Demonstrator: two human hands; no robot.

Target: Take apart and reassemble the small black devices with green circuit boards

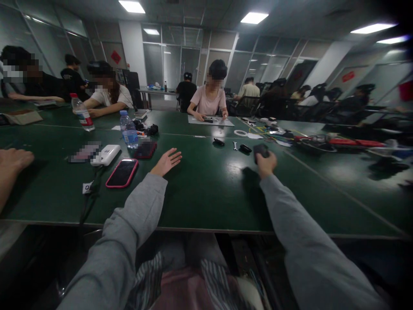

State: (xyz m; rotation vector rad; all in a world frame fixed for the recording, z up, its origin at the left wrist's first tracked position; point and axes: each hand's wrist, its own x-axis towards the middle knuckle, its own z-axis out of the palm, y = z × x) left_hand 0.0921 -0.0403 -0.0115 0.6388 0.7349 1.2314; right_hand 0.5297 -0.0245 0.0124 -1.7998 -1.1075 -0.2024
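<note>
The right hand is gripping a dark block over the table, just right of a black item and the wrench, long axis unclear, while the left hand is hovering open, empty, well to the left.

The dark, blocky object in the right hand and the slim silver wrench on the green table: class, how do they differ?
The dark, blocky object looks near-black; the slim silver wrench looks pale. The object is chunky; the wrench is narrow. The right hand grips the object, while the wrench lies on the green table. Shared: the left hand touches neither.
</note>
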